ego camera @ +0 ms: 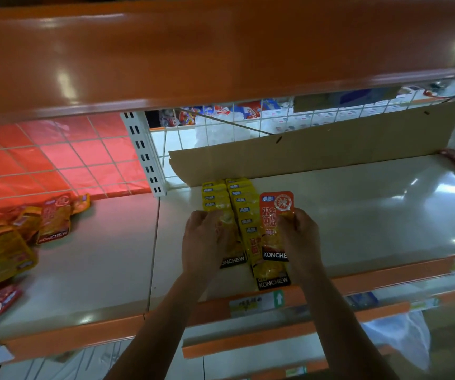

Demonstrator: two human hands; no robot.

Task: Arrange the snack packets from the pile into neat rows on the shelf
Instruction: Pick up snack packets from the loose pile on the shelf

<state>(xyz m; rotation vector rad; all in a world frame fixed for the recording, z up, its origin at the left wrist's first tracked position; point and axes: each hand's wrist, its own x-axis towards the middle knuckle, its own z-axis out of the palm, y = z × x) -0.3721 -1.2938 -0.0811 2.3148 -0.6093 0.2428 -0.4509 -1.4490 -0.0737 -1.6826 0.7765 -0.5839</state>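
The right hand [299, 229] pinches an orange packet [275, 212] by its right edge, long axis running front to back, just right of two yellow rows [241, 200]. The left hand [204, 237] curls over the left row's front packet [233, 250]. Bare shelf [371, 209] opens rightward, with cardboard [330, 149] at the back. The pile [9, 242] lies well left.

White capitals "KONCHEW" stand on a black band at the foot of the yellow foil packet [271, 270] nearest the cream shelf's [358, 215] front edge. The orange-red foil packet [275, 215] beside it, pinched by the right hand [300, 231], shows "KONCHE", a ringed 辣 at its top and large 双面 below. The second yellow packet [230, 253], gripped by the left hand [205, 237], shows "ONCHEW". At the shelf's left end, an orange pile packet [55, 220] reads "KONCHEW". The front-edge price label [256, 301] bears a white up-arrow on green; its print is blurred.
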